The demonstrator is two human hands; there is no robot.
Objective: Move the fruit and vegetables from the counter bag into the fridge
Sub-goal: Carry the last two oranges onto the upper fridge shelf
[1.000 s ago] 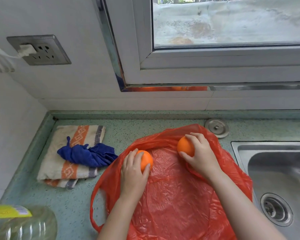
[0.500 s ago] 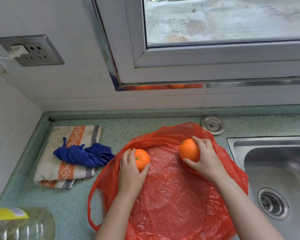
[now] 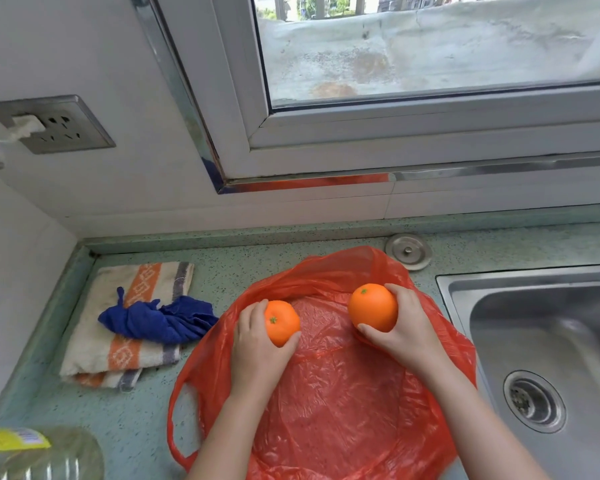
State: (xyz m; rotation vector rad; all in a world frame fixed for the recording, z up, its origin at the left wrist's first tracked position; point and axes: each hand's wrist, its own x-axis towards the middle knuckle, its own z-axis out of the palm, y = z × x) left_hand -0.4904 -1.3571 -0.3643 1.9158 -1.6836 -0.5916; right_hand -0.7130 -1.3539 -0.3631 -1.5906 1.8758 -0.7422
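Note:
A red plastic bag (image 3: 336, 393) lies open and flat on the green speckled counter (image 3: 222, 271). My left hand (image 3: 257, 348) grips a small orange (image 3: 282, 322) just above the bag's left side. A larger orange (image 3: 373, 307) sits in my right hand (image 3: 404, 327), held over the bag's far right part. Both oranges show their green stem ends. No other fruit shows inside the bag. The fridge is out of view.
A striped towel (image 3: 94, 344) with a blue cloth (image 3: 160, 318) on it lies left of the bag. A steel sink (image 3: 541, 344) is at the right, a round metal cap (image 3: 408, 251) behind the bag. A clear bottle (image 3: 39, 455) sits bottom left. Wall socket (image 3: 52, 124) above left.
Both hands have lifted their oranges up off the bag and turned them so that more of each fruit shows. The bag stays flat on the counter.

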